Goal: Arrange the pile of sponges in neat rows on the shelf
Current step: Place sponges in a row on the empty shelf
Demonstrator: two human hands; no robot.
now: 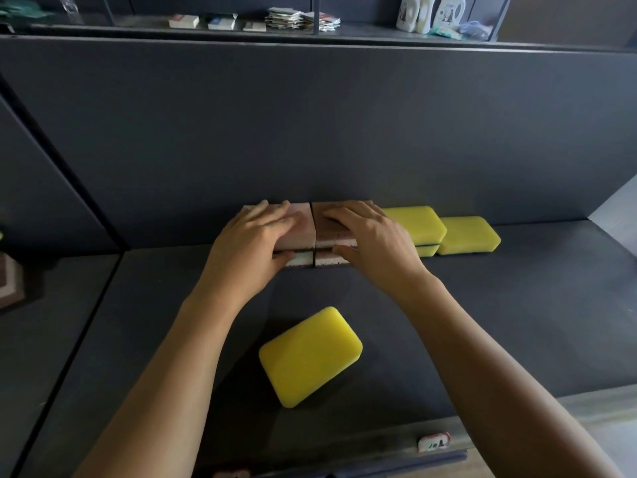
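Note:
Two stacks of brown-and-white sponges stand side by side against the back wall of the dark shelf (517,305). My left hand (255,236) lies over the left stack (305,229), fingers on top and thumb at its front. My right hand (372,236) grips the right stack (332,232) the same way. To the right, a stack of two yellow sponges (418,224) and a single yellow sponge (467,236) continue the row. One loose yellow sponge (310,355) lies askew near the front of the shelf, between my forearms.
A small white price tag (433,442) sits on the shelf's front edge. The upper shelf holds small boxes (184,21), a paper stack (300,19) and white bottles (415,12). A patterned object (10,281) lies in the left compartment.

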